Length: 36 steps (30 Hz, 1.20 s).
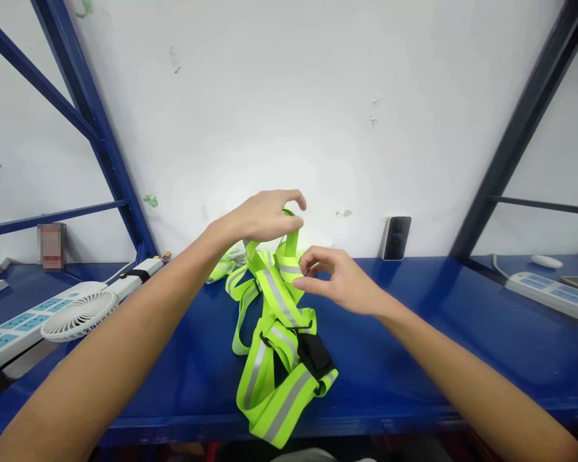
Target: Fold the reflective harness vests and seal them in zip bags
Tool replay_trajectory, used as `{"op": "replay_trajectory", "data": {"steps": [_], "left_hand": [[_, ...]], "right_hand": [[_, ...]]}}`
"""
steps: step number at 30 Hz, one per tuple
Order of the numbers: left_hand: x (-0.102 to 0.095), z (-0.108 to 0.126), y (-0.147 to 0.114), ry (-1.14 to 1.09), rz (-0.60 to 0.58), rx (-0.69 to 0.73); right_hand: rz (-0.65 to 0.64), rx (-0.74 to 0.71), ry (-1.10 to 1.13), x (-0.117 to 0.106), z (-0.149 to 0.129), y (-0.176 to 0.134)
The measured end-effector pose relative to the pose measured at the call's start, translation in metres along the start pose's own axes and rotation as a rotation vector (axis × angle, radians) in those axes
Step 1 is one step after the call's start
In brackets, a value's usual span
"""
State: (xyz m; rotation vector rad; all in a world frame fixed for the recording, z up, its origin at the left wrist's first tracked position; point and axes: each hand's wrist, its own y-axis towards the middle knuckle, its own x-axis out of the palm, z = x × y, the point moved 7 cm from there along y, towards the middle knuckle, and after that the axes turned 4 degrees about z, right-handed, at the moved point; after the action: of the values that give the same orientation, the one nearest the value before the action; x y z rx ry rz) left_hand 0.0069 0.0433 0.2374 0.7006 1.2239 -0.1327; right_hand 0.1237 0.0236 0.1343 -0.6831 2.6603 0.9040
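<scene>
A neon yellow-green reflective strap vest [277, 292] with silver stripes hangs and lies in a tangle of bands, its lower loop draping over the table's front edge. A black buckle [315, 355] sits on its lower right. My left hand [267, 215] is raised above it, fingers curled, with the upper loop hanging from its grasp behind the thumb. Lower and to the right, my right hand [340, 279] has its thumb and curled fingers at the edge of an upper band, seemingly pinching it. Behind the bands lies more neon strap material [220, 269] in clear plastic.
The blue tabletop [404, 340] runs back to a white wall. A phone [396, 239] leans there on the right. At left are a white fan [79, 316] and a power strip [24, 327]. Another power strip [553, 293] lies at right. Blue frame posts [108, 141] stand at the side.
</scene>
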Motion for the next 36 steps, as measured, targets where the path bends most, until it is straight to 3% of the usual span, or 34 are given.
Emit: {"op": "replay_trajectory", "data": {"steps": [4, 8, 11, 13, 15, 19, 21, 27, 32, 36], "left_hand": [[0.003, -0.006, 0.0, 0.059, -0.042, -0.021], [0.007, -0.023, -0.005, 0.073, -0.14, -0.137], [0.02, -0.03, -0.009, -0.009, -0.321, -0.11], [0.028, -0.033, -0.01, -0.071, -0.391, -0.07], [0.033, -0.037, -0.01, -0.13, -0.392, -0.054], [0.038, -0.038, -0.011, -0.21, -0.326, -0.053], [0.038, -0.032, -0.011, -0.205, -0.294, -0.007], [0.034, -0.022, -0.01, -0.078, -0.263, 0.032], [0.024, -0.026, -0.011, -0.093, -0.188, 0.015], [0.03, -0.028, -0.02, -0.153, -0.26, 0.049]], "right_hand": [[0.119, -0.047, -0.109, -0.006, 0.003, 0.001], [0.486, -0.316, -0.397, -0.036, -0.005, -0.004], [0.603, -0.501, -0.668, -0.042, -0.006, -0.012], [0.551, -0.497, -0.699, -0.041, 0.003, -0.013], [0.448, -0.391, -0.606, -0.037, 0.017, -0.01], [0.125, 0.046, -0.076, -0.017, 0.051, -0.004], [0.023, 0.214, 0.222, -0.005, 0.058, -0.003], [-0.045, 0.305, 0.656, 0.003, 0.05, 0.0], [-0.001, 0.289, 0.652, 0.0, 0.043, 0.0], [0.059, 0.334, 0.78, -0.003, 0.041, -0.001]]}}
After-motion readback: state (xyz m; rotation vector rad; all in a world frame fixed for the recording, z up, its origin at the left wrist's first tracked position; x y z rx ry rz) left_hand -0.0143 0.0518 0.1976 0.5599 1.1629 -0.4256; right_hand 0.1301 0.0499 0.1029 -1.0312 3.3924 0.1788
